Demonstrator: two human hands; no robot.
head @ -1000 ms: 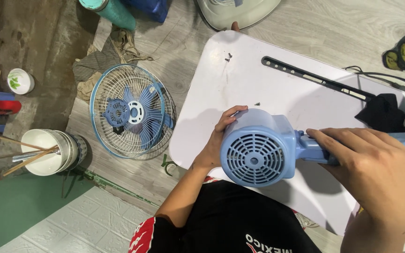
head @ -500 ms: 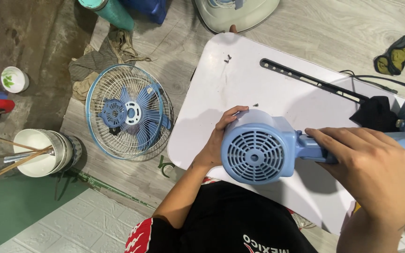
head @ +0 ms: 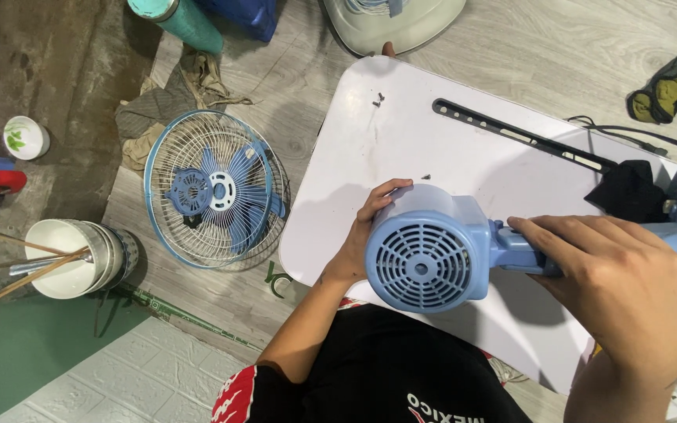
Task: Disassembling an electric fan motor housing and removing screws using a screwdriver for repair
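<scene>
My left hand (head: 358, 243) cups blue motor housing (head: 425, 251) | right hand (head: 613, 282) grips its neck (head: 515, 249) | guard and blades (head: 213, 188) already off, on floor left of worktop (head: 448, 157)

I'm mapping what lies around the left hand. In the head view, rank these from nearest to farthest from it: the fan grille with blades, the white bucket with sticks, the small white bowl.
From the left hand:
1. Fan grille with blades, on the floor beside the table.
2. White bucket with sticks, farther out, lower.
3. Small white bowl, at the far edge.
</scene>
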